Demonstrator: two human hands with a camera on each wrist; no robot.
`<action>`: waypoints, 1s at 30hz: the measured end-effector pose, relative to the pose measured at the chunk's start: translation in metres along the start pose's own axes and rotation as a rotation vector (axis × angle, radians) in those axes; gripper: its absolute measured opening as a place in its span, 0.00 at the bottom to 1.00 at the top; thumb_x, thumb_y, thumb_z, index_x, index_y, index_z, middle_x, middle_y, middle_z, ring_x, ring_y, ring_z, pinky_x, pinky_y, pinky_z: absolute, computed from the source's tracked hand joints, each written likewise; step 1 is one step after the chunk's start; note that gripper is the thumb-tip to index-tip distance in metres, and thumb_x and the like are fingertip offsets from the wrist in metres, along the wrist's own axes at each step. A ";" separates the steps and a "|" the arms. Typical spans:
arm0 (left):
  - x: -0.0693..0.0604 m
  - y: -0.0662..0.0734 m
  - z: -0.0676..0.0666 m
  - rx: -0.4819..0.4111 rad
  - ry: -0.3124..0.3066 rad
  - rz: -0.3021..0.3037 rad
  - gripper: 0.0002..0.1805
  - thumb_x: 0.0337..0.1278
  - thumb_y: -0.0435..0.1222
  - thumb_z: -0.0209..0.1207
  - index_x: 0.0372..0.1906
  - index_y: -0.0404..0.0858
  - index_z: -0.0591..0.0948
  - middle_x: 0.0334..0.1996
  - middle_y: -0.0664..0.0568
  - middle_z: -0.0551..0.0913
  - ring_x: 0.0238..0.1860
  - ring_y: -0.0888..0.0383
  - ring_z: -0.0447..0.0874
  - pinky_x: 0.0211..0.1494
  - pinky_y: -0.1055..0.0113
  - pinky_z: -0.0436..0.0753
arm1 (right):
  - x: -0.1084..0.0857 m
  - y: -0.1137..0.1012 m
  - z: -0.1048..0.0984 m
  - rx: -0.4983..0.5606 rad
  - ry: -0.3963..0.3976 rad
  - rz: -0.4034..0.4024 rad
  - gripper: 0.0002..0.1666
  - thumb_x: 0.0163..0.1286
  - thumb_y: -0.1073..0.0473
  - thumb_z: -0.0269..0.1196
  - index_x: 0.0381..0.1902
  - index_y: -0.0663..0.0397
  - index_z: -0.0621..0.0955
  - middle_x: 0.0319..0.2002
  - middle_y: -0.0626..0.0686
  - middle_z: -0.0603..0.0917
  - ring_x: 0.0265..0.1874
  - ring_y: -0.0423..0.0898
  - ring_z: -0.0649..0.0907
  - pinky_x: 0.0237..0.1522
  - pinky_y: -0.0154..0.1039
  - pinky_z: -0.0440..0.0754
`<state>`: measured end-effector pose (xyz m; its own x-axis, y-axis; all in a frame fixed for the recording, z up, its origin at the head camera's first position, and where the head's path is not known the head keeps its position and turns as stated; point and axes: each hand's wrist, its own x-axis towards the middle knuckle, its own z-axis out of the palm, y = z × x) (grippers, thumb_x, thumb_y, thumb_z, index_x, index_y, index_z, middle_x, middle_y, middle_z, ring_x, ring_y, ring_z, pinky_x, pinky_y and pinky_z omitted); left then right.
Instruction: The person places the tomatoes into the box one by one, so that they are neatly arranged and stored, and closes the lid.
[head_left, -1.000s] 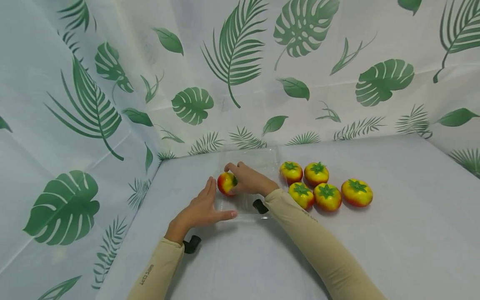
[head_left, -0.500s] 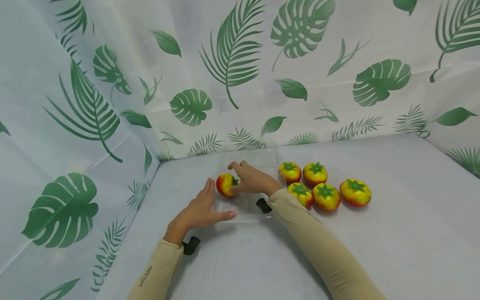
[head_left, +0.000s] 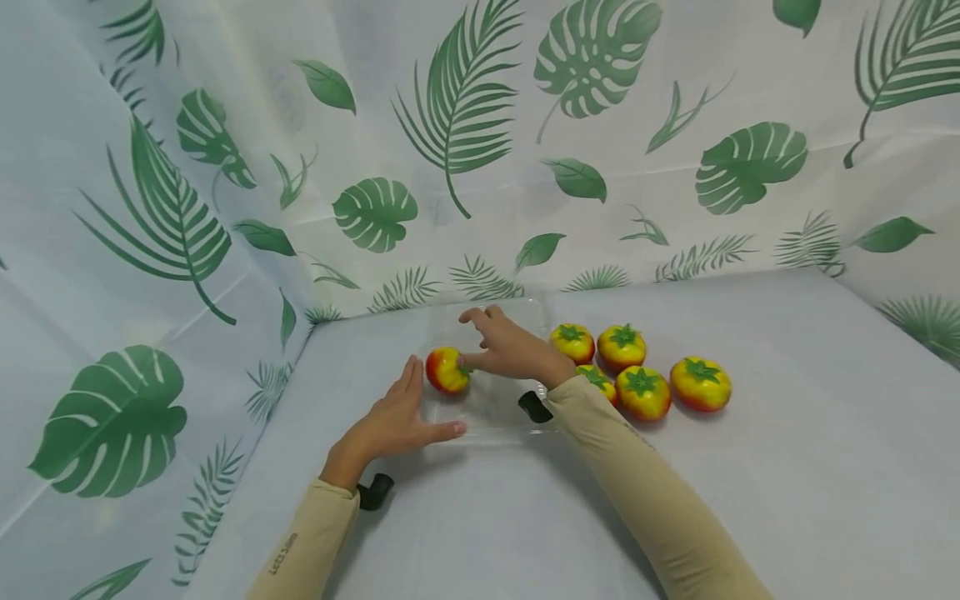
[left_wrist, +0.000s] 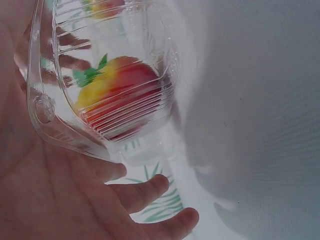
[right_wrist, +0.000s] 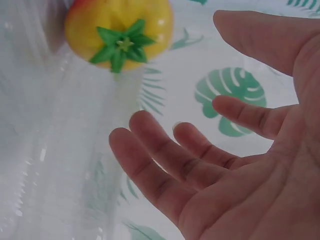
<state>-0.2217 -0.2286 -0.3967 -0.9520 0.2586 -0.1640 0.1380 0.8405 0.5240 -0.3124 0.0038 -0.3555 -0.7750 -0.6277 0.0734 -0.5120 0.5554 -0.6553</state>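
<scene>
Hands apart, neither gripping: left hand [head_left: 397, 417] flat-ish at the left side of the clear container [head_left: 487, 421], fingers straight, thumb stretched toward the near edge; right hand [head_left: 513, 346] above it, fingers spread and lightly bent. Red-yellow fruit [head_left: 444, 371] lies tipped inside the container, between the two, just beside left fingers, green top facing the right hand. Right thumb right at that top; touching or not, can't tell. Container outline faint, back part hard to make out; left wrist view shows the fruit distorted through ribbed plastic. Five more fruits [head_left: 642, 393] sit on the bench [head_left: 465, 533] to the right, one partly behind the right sleeve [head_left: 645, 492]. Right wrist view cuts off a fruit at top. Both forearms reach in from the near edge.
</scene>
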 end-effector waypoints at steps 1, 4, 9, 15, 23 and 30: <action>0.000 0.000 0.000 0.004 -0.001 -0.004 0.75 0.56 0.72 0.66 0.85 0.30 0.36 0.87 0.39 0.31 0.86 0.37 0.40 0.81 0.32 0.51 | -0.002 0.000 -0.002 0.002 0.008 -0.006 0.38 0.76 0.51 0.69 0.76 0.57 0.68 0.65 0.67 0.70 0.60 0.64 0.83 0.62 0.53 0.84; 0.001 0.000 -0.001 0.021 -0.005 -0.019 0.76 0.56 0.73 0.65 0.85 0.30 0.36 0.87 0.39 0.31 0.86 0.37 0.40 0.81 0.33 0.52 | -0.008 -0.001 -0.008 -0.006 0.027 -0.013 0.39 0.77 0.50 0.69 0.77 0.57 0.68 0.66 0.67 0.70 0.60 0.64 0.83 0.61 0.54 0.84; 0.002 0.000 -0.002 0.038 -0.010 -0.035 0.76 0.56 0.74 0.64 0.86 0.31 0.34 0.87 0.40 0.30 0.86 0.37 0.40 0.81 0.32 0.52 | -0.022 0.000 -0.023 -0.017 0.060 0.021 0.42 0.77 0.48 0.69 0.80 0.56 0.66 0.71 0.67 0.66 0.63 0.62 0.81 0.60 0.54 0.85; 0.003 0.001 0.000 0.028 -0.020 -0.029 0.76 0.56 0.74 0.64 0.85 0.31 0.34 0.86 0.39 0.30 0.86 0.37 0.39 0.81 0.34 0.53 | -0.044 0.005 -0.045 -0.025 0.113 0.046 0.45 0.78 0.45 0.67 0.83 0.55 0.63 0.74 0.66 0.63 0.67 0.62 0.76 0.65 0.59 0.81; -0.001 -0.004 0.002 0.011 -0.016 -0.013 0.76 0.57 0.72 0.65 0.85 0.31 0.34 0.86 0.39 0.29 0.86 0.38 0.38 0.82 0.35 0.50 | -0.073 0.016 -0.076 -0.033 0.151 0.136 0.50 0.79 0.45 0.66 0.87 0.51 0.55 0.81 0.67 0.54 0.73 0.65 0.69 0.73 0.67 0.68; 0.000 -0.004 0.003 0.005 -0.015 0.000 0.75 0.58 0.72 0.65 0.85 0.30 0.35 0.86 0.39 0.30 0.86 0.38 0.37 0.82 0.34 0.48 | -0.096 0.032 -0.095 -0.077 0.171 0.193 0.53 0.79 0.43 0.65 0.88 0.51 0.51 0.82 0.69 0.52 0.77 0.69 0.64 0.75 0.71 0.62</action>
<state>-0.2217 -0.2310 -0.4013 -0.9478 0.2656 -0.1763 0.1394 0.8427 0.5201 -0.2899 0.1339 -0.3117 -0.9088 -0.4089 0.0826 -0.3704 0.6998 -0.6108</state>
